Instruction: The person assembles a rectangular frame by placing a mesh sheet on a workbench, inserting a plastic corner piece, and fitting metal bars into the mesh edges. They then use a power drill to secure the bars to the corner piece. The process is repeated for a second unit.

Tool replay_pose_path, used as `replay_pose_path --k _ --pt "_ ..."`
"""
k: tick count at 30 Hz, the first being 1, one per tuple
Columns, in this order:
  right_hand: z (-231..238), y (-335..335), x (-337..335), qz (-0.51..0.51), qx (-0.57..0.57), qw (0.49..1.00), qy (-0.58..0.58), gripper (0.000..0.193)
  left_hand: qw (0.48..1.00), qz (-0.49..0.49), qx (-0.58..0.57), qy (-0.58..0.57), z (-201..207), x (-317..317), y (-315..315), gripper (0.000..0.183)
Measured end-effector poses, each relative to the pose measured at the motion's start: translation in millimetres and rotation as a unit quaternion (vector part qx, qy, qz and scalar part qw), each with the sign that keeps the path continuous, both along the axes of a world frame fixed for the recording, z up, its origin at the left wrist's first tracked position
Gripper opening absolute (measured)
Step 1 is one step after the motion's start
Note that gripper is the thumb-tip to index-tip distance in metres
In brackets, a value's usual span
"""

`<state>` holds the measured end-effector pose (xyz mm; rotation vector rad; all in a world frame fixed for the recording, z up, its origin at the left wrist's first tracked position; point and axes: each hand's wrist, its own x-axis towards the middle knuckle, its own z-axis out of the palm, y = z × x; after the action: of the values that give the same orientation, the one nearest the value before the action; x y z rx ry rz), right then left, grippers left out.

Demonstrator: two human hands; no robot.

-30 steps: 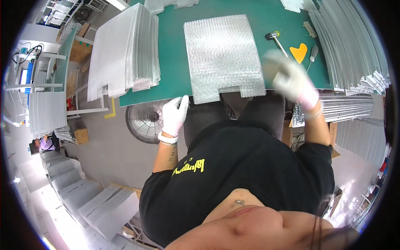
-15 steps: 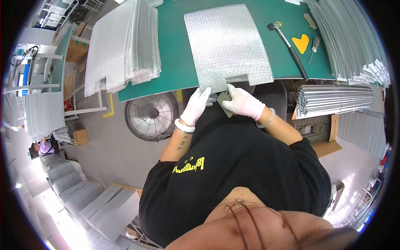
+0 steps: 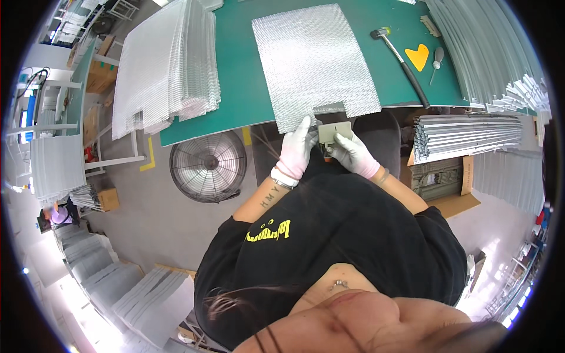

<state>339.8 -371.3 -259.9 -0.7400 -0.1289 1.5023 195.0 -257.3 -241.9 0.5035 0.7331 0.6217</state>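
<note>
A silvery metal mesh sheet [image 3: 315, 56] lies on the green table, with a rectangular notch in its near edge, which overhangs the table. My left hand [image 3: 297, 147], in a white glove, pinches the near tab left of the notch, thumb on top and fingers partly hidden below. In my right hand [image 3: 354, 156], also gloved, is a flat beige-grey rectangular plate [image 3: 334, 132] with a small slot. It is held upright just in front of the notch, the thumb across its face. A bit of orange shows beneath the plate; what it belongs to is unclear.
On the green table [image 3: 235, 88] are a mallet [image 3: 403, 66], a yellow scraper [image 3: 417, 57] and a screwdriver [image 3: 436, 63]. Mesh stacks stand left [image 3: 162, 65] and right [image 3: 482, 53]. Below the table are a floor fan [image 3: 209, 165] and a box of metal strips [image 3: 468, 138].
My right hand has raised and turned the plate so its broad face shows near the notch. My left hand has shifted slightly right along the tab. The whole view has moved a little.
</note>
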Motion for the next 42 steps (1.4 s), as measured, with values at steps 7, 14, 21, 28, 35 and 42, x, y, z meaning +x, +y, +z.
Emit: replay_pose_path --k 7,14,21,28,35,42 --pt "-1 9 -7 -0.046 -0.041 0.994 -0.088 0.032 0.986 0.014 0.084 0.142 -1 5 -1 0.030" --pt "9 13 -11 -0.054 -0.023 0.988 -0.144 0.032 0.996 0.090 0.001 0.002 8 11 -11 0.030" --pt "5 8 -5 -0.042 -0.029 0.984 -0.170 0.031 0.995 0.085 -0.012 0.041 5 11 -9 0.031" --pt "23 11 -16 -0.089 -0.082 0.942 -0.313 0.033 0.990 0.075 0.037 0.113 1 8 -12 0.027" --pt "15 17 -16 -0.111 -0.065 0.952 -0.278 0.032 0.996 0.051 0.008 0.066 5 6 -15 0.027" --pt "21 25 -6 -0.103 -0.083 0.945 -0.300 0.031 0.973 -0.111 0.164 0.115 -12 4 -13 0.028"
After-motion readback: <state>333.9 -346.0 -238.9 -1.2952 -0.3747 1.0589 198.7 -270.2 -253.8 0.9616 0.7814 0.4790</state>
